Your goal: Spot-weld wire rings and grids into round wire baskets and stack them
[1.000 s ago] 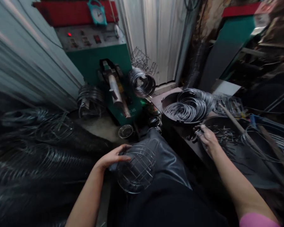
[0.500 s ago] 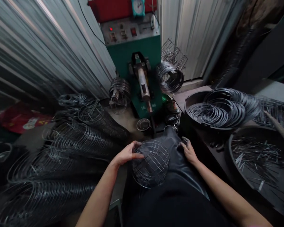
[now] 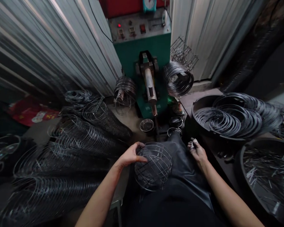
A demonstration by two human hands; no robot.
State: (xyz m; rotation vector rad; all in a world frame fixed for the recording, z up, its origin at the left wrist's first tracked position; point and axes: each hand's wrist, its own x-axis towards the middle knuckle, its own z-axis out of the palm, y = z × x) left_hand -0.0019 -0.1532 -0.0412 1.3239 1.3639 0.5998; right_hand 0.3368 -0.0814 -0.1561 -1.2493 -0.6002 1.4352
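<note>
A round wire basket (image 3: 153,167) rests over my lap on the dark apron (image 3: 184,170). My left hand (image 3: 132,154) grips its upper left rim, thumb on the near side and fingers behind. To the right of the basket, my right hand (image 3: 197,149) is raised over the apron with its fingers curled round something small and pale, too small to name. Beyond both hands stands a green machine (image 3: 125,55) with a metal arm (image 3: 149,83) pointing toward me.
Nested stacks of wire baskets (image 3: 85,135) fill the left side. On the right are a round tray of wire rings (image 3: 194,104) and a round tray of short wire pieces (image 3: 239,167). Wire coils (image 3: 178,78) hang beside the machine.
The view has shifted, so the machine and trays appear further right. My right hand has moved a little away from the basket and turned, showing the pale thing. My left hand keeps its grip.
</note>
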